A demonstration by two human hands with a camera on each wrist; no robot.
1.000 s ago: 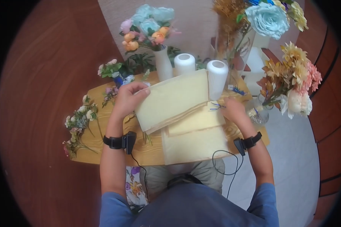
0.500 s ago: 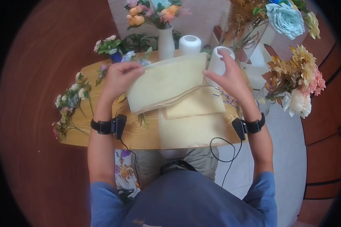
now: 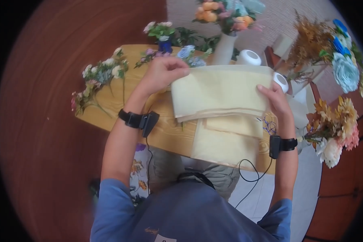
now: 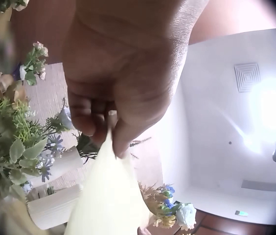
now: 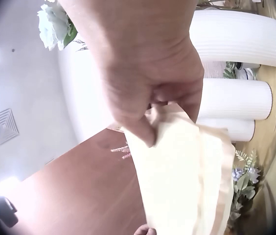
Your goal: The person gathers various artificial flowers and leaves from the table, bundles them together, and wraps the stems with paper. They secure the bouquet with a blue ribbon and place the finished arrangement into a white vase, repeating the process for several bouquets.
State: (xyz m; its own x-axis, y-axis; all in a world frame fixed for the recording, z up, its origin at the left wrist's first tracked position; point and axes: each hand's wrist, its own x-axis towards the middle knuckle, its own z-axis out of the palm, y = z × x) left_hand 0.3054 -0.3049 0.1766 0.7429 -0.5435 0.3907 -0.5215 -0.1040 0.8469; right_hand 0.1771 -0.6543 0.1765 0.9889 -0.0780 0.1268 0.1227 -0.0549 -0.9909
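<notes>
A folded stack of cream paper sheets (image 3: 222, 90) with brown-edged borders is held up over the table between both hands. My left hand (image 3: 163, 74) pinches its upper left corner between thumb and fingers, as the left wrist view also shows. At the opposite side, my right hand (image 3: 278, 100) grips the right edge, its thumb lying on the front face and its other fingers behind. More cream sheets (image 3: 226, 148) lie flat on the wooden table below, partly covered by the raised stack. Blue wire ties (image 3: 270, 126) lie beside the right wrist.
Loose flower stems (image 3: 109, 70) are spread on the table's left side. Behind the paper stand two white ribbed vases (image 3: 251, 58) and a taller white vase (image 3: 225, 48) with a bouquet. Dried golden and pink flowers (image 3: 338, 131) stand at the right. Cables hang from the wrist cameras.
My right hand has moved from the blue ties to the right edge of the paper and taken hold of it. The stack has been levelled, and the head view has shifted.
</notes>
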